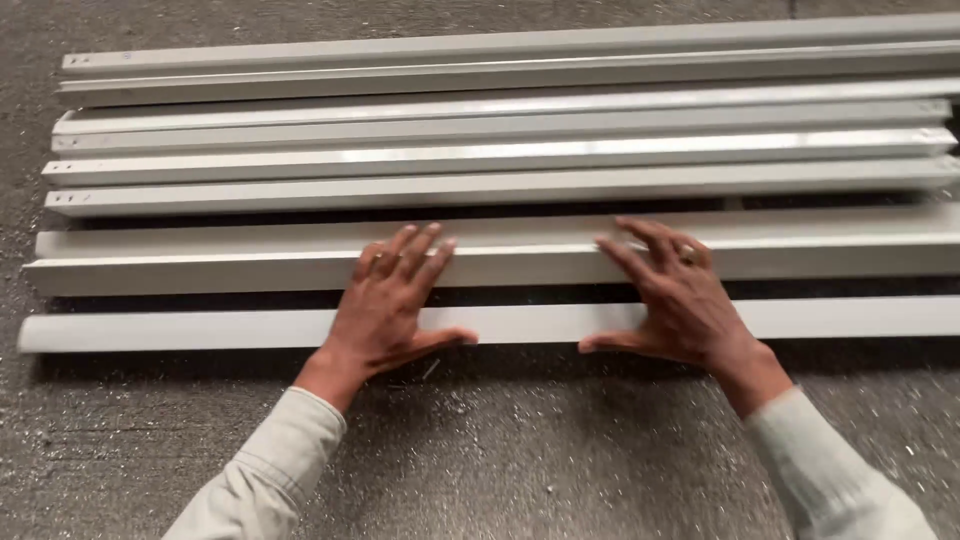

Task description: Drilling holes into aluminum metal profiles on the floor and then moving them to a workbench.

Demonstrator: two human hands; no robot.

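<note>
1. The long white bars (500,190) run off the right edge, so you cannot see their right ends.
2. Your left hand (385,305) and right hand (675,295) cover parts of the nearest bar (200,328).

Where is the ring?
In the head view, the ring sits on a finger of the right hand, which lies spread across the two nearest white bars, right of the left hand.

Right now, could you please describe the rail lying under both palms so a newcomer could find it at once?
On the grey concrete floor lies a row of long white metal rails. The nearest rail runs under the left hand and right hand. Unlike its taller, boxier neighbours, it is lowest and flattest, closest to the sleeves.
</note>
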